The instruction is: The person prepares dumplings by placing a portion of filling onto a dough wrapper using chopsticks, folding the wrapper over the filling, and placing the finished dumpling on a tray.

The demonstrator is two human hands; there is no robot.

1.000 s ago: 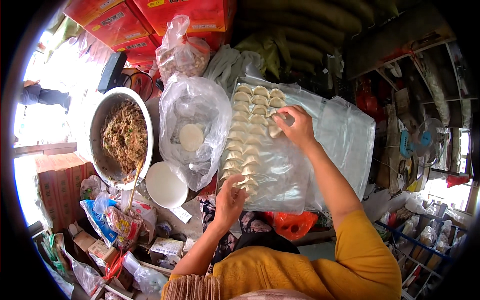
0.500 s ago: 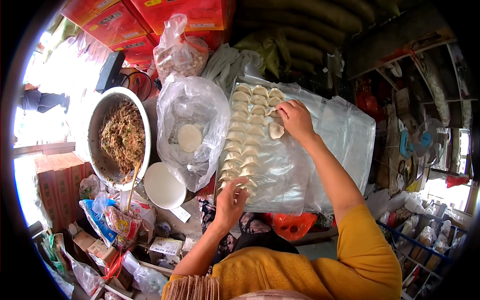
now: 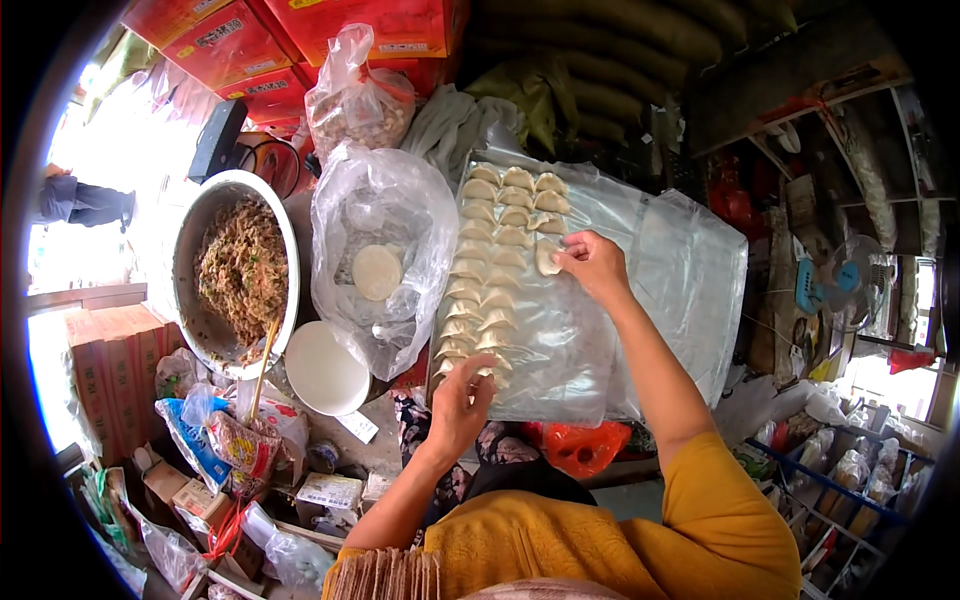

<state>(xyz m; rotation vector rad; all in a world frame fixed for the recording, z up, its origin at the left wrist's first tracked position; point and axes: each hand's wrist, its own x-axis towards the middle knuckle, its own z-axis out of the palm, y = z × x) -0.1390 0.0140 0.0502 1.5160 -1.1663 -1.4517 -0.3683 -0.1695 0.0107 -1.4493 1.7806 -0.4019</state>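
Plastic-covered board (image 3: 660,320), three uneven columns of pale folded dumplings (image 3: 513,237) on its left side

Left column (image 3: 476,231): here they run, pale half-moon dumplings packed close, stretching 12 to 6 o'clock on the clear plastic sheet (image 3: 660,290).
Middle column (image 3: 514,216): snug at its 3 o'clock, lower end partly hidden!
Short column (image 3: 551,202): three crescents, up around 11.
Fourth dumpling (image 3: 546,258): just below, turned lengthwise, 12 to 6.
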